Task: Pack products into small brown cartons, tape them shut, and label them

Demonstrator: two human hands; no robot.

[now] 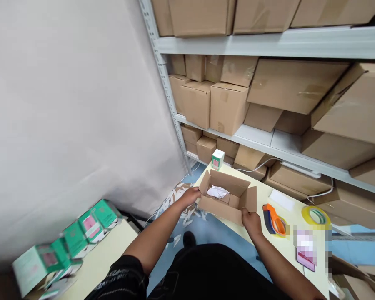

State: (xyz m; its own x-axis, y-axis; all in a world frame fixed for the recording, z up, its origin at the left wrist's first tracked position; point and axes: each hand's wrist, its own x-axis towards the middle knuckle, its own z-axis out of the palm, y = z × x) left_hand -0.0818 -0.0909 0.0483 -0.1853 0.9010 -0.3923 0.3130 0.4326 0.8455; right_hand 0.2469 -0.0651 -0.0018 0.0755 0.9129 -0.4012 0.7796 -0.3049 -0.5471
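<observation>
The open box (pixel 226 199) sits at the near edge of the pale yellow table (pixel 262 196), right in front of you, and you hold it with both hands. Your left hand (pixel 191 195) grips the left side of the box, with the fingers curled onto the wall by the raised flap. Your right hand (pixel 251 220) grips the near right corner, with the fingers closed around the edge there. The flaps of the box stand up and out. Inside it lies a bit of crumpled white paper (pixel 218 192).

Just to the right of your right hand, an orange tape tool (pixel 273 218) lies flat on the table. A little further right lies a roll of yellow tape (pixel 315 215). A white slip of paper (pixel 281 200) lies on the table behind the tape tool.

Low on your left, on another table, green and pink cartons (pixel 65 246) lie in a heap, some opened flat.

Behind the open box, at the far edge of the table, stands one small green and white carton (pixel 218 159). Scraps of white paper (pixel 181 193) lie on the blue floor below.

Furthest back, grey metal shelves (pixel 268 41) hold many brown cardboard boxes (pixel 228 106), and a white wall (pixel 65 104) fills the left side.
</observation>
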